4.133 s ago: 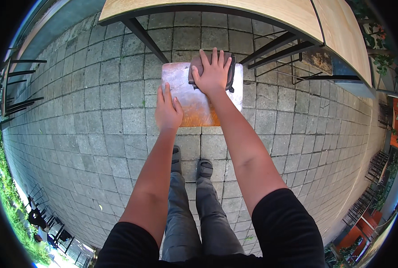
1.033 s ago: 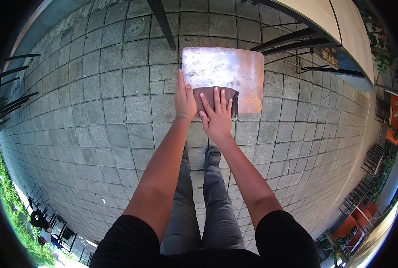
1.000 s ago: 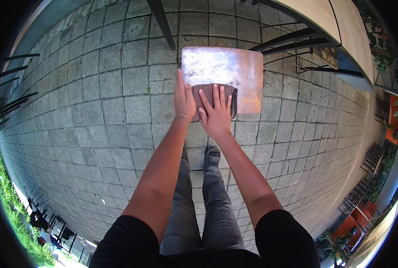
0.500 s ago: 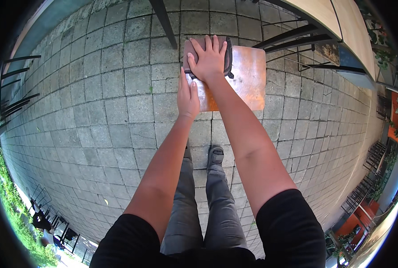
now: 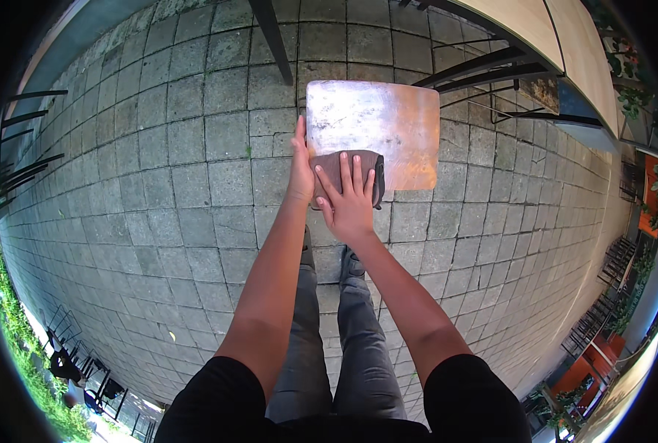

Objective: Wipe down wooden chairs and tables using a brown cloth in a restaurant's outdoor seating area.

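Note:
A square, round-cornered panel like a stool seat [image 5: 358, 111], with worn silvery and orange patches, lies in front of me above the paving. Whatever supports it is hidden. Along its left edge my left hand [image 5: 301, 171] is closed against the side, one finger pointing away from me. My right hand [image 5: 352, 203] lies flat with spread fingers on a folded brown cloth [image 5: 373, 164] with dark edging. The cloth covers the near left corner of the panel and overhangs its near edge.
Grey paving tiles [image 5: 159, 244] surround the panel. A wooden tabletop [image 5: 583, 66] with dark metal legs [image 5: 484, 70] stands at the far right, and a dark post [image 5: 271, 40] is beyond the panel. My feet [image 5: 352, 264] are just below it. Stacked chairs [image 5: 598, 317] line the right side.
My right hand and the cloth have slid toward me, from the panel's far left part to its near left corner, uncovering the far part. My left hand stays at the left edge.

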Demonstrator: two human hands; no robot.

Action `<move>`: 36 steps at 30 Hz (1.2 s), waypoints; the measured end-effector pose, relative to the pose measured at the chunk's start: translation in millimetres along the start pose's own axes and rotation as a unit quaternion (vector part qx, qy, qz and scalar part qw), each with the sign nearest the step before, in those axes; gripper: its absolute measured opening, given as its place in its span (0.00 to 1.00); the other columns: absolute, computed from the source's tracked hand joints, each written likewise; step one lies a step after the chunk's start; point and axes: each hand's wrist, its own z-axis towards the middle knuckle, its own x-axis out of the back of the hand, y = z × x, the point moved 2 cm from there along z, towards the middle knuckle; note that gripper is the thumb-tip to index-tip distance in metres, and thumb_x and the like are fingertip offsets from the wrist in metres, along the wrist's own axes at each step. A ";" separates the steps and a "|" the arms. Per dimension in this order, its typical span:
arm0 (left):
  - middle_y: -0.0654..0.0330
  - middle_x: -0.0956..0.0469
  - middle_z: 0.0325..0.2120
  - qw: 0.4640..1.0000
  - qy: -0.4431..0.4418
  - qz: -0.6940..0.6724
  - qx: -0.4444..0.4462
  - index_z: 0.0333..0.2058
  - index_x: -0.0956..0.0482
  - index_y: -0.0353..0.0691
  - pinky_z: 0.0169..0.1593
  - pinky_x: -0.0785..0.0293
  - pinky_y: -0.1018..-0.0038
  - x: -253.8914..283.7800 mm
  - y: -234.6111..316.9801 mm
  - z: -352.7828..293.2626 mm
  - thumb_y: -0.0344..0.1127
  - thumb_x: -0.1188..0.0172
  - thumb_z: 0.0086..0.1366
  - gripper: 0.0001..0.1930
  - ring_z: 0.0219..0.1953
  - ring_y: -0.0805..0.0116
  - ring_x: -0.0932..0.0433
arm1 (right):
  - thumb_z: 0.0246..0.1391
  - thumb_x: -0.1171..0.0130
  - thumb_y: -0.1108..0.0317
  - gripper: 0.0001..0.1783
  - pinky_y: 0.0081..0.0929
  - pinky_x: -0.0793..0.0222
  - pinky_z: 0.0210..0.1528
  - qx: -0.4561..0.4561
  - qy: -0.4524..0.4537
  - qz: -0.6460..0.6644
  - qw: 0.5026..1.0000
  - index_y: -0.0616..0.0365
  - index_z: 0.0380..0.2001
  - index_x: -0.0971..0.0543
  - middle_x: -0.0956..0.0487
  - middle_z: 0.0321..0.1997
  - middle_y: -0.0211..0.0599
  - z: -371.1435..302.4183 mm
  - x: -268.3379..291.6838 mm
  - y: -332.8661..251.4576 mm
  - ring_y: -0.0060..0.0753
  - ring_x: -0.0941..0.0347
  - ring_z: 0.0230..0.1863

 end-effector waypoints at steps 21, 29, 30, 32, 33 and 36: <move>0.45 0.36 0.74 0.953 0.054 0.266 -0.135 0.76 0.40 0.31 0.77 0.42 0.59 13.4 -2.2 8.5 0.60 0.62 0.84 0.38 0.75 0.53 0.36 | 0.65 0.51 0.25 0.46 0.73 0.69 0.83 -0.032 0.098 -0.094 0.990 0.26 0.81 0.38 0.42 0.84 0.54 202.6 9.4 38.7 0.60 0.51 0.85; 0.39 0.31 0.69 0.881 0.092 0.437 -0.155 0.70 0.32 0.28 0.71 0.32 0.54 -7.0 17.4 0.7 0.42 0.53 0.83 0.27 0.69 0.40 0.29 | 0.66 0.42 0.45 0.40 0.77 0.65 0.81 0.015 0.038 -0.020 0.999 0.26 0.81 0.36 0.51 0.88 0.55 45.9 15.4 38.7 0.66 0.58 0.87; 0.38 0.31 0.69 0.811 0.090 0.551 -0.172 0.68 0.31 0.29 0.70 0.30 0.51 -15.2 22.1 2.2 0.41 0.53 0.82 0.25 0.68 0.36 0.28 | 0.64 0.41 0.50 0.42 0.77 0.64 0.81 0.004 0.022 -0.015 1.000 0.27 0.81 0.37 0.51 0.88 0.55 29.0 18.0 41.9 0.65 0.58 0.87; 0.36 0.31 0.68 0.747 0.124 0.618 -0.214 0.69 0.32 0.32 0.67 0.27 0.49 -9.7 23.1 12.1 0.40 0.52 0.81 0.25 0.67 0.33 0.28 | 0.62 0.39 0.53 0.44 0.76 0.64 0.82 -0.016 0.008 -0.013 1.000 0.27 0.81 0.37 0.51 0.88 0.54 7.0 14.3 35.1 0.65 0.58 0.87; 0.36 0.29 0.67 0.782 0.113 0.588 -0.170 0.71 0.35 0.34 0.65 0.25 0.49 -8.1 20.4 17.5 0.41 0.52 0.81 0.26 0.66 0.35 0.26 | 0.60 0.38 0.54 0.45 0.75 0.64 0.82 -0.020 0.012 -0.009 1.000 0.28 0.81 0.36 0.51 0.88 0.54 -1.4 12.4 33.3 0.65 0.58 0.87; 0.36 0.24 0.62 0.812 0.116 0.563 -0.105 0.73 0.37 0.36 0.60 0.22 0.48 -18.5 15.9 16.2 0.42 0.53 0.81 0.28 0.61 0.35 0.22 | 0.62 0.39 0.52 0.42 0.75 0.64 0.82 -0.027 0.013 0.017 0.999 0.28 0.80 0.35 0.50 0.88 0.54 1.2 14.4 37.2 0.64 0.58 0.87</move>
